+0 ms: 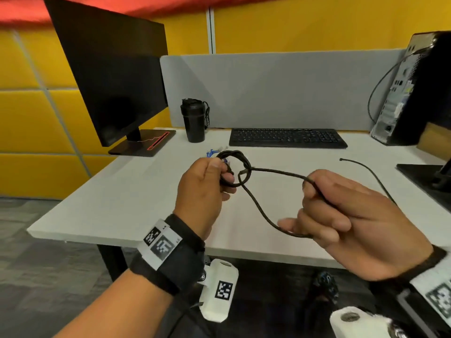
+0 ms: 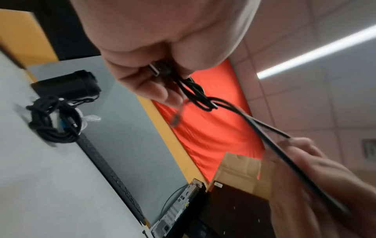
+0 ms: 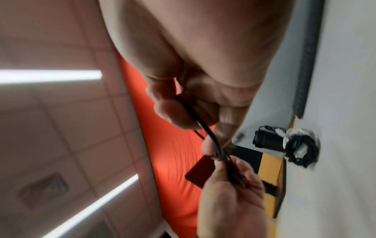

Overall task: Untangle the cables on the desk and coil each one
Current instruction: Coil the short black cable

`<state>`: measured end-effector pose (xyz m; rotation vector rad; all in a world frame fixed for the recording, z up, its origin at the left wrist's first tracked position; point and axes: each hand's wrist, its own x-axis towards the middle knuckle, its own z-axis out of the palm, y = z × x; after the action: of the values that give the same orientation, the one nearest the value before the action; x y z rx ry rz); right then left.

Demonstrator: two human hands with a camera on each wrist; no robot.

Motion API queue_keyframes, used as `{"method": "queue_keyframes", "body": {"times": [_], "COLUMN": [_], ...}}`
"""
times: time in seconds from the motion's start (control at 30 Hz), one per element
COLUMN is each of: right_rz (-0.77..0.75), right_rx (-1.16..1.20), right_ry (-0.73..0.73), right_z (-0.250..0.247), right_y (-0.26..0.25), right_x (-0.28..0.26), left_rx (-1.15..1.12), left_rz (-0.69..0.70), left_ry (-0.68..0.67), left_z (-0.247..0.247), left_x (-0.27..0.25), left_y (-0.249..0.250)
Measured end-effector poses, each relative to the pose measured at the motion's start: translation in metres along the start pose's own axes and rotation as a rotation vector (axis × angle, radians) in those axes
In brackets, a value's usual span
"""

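Observation:
Above the white desk (image 1: 136, 191), my left hand (image 1: 220, 178) pinches a small coil of black cable (image 1: 240, 167). From the coil a long loop (image 1: 258, 203) runs right to my right hand (image 1: 314, 201), whose curled fingers grip it. In the left wrist view a USB plug (image 2: 154, 70) lies under the left hand's fingers (image 2: 150, 90), and two strands (image 2: 262, 128) stretch to the right hand (image 2: 305, 164). In the right wrist view the cable (image 3: 205, 128) runs down to the left hand (image 3: 231, 185). A black cable tail (image 1: 366, 170) lies on the desk behind the right hand.
A bundle of black, blue and white cables (image 2: 55, 119) lies on the desk behind the left hand. A black bottle (image 1: 194, 121), a keyboard (image 1: 288, 137) and a monitor (image 1: 114, 76) stand at the back. A PC tower (image 1: 410, 93) and a second monitor base (image 1: 429, 181) are at the right.

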<state>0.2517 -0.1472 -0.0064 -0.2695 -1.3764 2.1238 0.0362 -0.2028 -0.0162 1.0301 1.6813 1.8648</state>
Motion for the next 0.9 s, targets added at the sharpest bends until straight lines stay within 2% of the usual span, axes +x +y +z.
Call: {"method": "queue_keyframes", "body": {"times": [0.07,0.17,0.27,0.3,0.4,0.5,0.6,0.7,0.73,0.77,0.87,0.9], "right_rz": [0.019,0.090,0.249,0.270,0.208,0.159,0.075,-0.031,-0.055,-0.074,-0.129,-0.139], "right_rx": [-0.239,-0.534,-0.521,-0.507,-0.748,-0.817,-0.780,-0.690,-0.644,-0.621,-0.661,-0.683], "right_ry": [-0.012,-0.071,-0.250,-0.267,-0.132,0.128,0.361,0.478,0.477,0.463,0.433,0.422], "right_z": [0.010,0.020,0.023,0.022,0.017,0.012,0.005,-0.001,-0.002,-0.001,0.004,0.005], "right_y": [0.011,0.029,0.035,0.035,0.033,0.034,0.031,0.021,0.019,0.017,0.018,0.017], "right_x": [-0.002,-0.001,-0.003,-0.003,0.001,0.005,0.010,0.012,0.012,0.011,0.008,0.007], "left_rx": [-0.201,-0.436,-0.503,-0.501,-0.522,-0.462,-0.241,0.204,0.260,0.250,0.025,-0.007], "left_rz": [-0.121,-0.265,-0.290,-0.282,-0.301,-0.282,-0.108,0.161,0.176,0.149,-0.032,-0.039], "left_ry": [0.013,-0.059,-0.096,-0.093,-0.152,-0.408,-0.604,-0.572,-0.553,-0.544,-0.559,-0.541], "left_z": [-0.002,0.000,0.004,0.004,-0.001,0.000,0.005,0.009,0.010,0.012,0.016,0.016], "left_x": [0.001,-0.006,-0.012,-0.012,-0.011,-0.019,-0.030,-0.032,-0.033,-0.033,-0.034,-0.032], "left_y": [0.003,0.010,0.015,0.017,0.025,0.029,0.024,0.015,0.012,0.010,0.007,0.006]}}
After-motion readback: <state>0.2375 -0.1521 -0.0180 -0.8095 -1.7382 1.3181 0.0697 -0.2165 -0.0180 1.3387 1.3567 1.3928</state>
